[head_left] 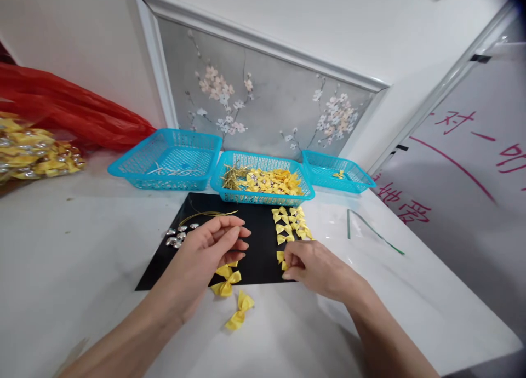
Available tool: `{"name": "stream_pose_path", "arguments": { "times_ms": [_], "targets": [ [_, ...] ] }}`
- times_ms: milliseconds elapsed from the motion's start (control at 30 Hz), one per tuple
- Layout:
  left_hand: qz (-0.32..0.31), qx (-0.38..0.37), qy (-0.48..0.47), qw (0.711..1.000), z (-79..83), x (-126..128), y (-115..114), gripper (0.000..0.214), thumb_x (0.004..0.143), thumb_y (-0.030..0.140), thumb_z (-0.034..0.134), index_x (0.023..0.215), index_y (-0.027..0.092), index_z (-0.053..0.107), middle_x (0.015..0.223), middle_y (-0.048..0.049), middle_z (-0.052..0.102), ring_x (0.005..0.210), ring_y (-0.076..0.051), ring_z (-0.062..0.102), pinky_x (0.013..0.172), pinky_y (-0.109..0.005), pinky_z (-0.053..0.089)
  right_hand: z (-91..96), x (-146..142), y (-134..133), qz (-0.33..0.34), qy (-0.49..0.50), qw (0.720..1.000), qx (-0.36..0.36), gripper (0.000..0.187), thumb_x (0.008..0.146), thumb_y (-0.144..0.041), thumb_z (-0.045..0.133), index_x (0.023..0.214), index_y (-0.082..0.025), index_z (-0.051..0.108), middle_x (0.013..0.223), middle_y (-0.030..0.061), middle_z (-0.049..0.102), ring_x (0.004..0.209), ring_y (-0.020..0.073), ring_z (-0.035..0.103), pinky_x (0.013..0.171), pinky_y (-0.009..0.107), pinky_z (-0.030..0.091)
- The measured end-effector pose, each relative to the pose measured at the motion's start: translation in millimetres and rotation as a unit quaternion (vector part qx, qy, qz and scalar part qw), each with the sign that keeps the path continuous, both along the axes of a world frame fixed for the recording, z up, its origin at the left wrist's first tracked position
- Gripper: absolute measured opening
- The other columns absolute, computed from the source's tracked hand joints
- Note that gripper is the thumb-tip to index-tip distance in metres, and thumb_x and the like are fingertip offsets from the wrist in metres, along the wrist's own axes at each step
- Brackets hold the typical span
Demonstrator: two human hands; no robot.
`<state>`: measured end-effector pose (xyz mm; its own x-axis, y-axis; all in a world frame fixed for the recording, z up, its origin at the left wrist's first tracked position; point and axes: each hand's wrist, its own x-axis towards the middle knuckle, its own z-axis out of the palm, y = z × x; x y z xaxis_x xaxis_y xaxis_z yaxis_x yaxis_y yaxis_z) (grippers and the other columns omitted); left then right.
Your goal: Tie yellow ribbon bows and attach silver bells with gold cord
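Observation:
My right hand [314, 265] is closed at the right side of a black mat [255, 233], fingertips pinched on a small yellow bow [280, 259] that they partly cover. Past it, several finished-looking yellow bows [283, 228] lie in columns on the mat. My left hand [217, 244] hovers over the mat's left half, fingers loosely curved and apart, with nothing visible in them. Below it are more yellow bows [226, 284], partly hidden by the hand, and one bow [240, 310] on the white table. Silver heart-shaped beads [181, 236] and thin gold ties [209, 213] lie left of that hand.
Behind the mat stands a blue basket [265, 198] of bows and gold ties, between a left basket [164, 183] with white strips and a right basket [341, 187] with a small bow. A green strip [376, 230] lies right; bagged bows [33, 148] and red plastic [74, 107] lie left.

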<state>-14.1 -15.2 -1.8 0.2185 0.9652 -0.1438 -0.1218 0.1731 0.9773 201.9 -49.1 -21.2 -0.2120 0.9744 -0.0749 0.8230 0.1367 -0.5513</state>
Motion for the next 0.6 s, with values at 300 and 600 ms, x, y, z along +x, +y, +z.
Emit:
{"name": "stream_pose_path", "arguments": {
  "times_ms": [300,600],
  "targets": [
    [0.024,0.012,-0.003,1.000,4.2,-5.6,3.4,0.016,0.083,0.033,0.064,0.092,0.021,0.064,0.092,-0.0011,0.067,0.076,-0.012,0.059,0.066,-0.022,0.050,16.5,18.8,-2.8,-0.002,0.062,0.998,0.003,0.010,0.075,-0.014,0.060,0.073,-0.021,0.053,0.066,-0.0064,0.057,0.059,0.0091,0.048,0.054,0.020,0.036],
    [0.054,0.050,-0.016,0.997,9.0,-13.2,4.9,0.018,0.081,0.035,0.065,0.091,0.021,0.063,0.090,0.0000,0.067,0.075,-0.011,0.057,0.065,-0.022,0.047,27.1,4.5,-3.0,0.015,0.033,0.994,0.101,0.023,0.085,-0.008,0.044,0.080,-0.021,0.062,0.075,-0.0023,0.064,0.064,0.0115,0.054,0.059,0.022,0.038]
  ]
}}
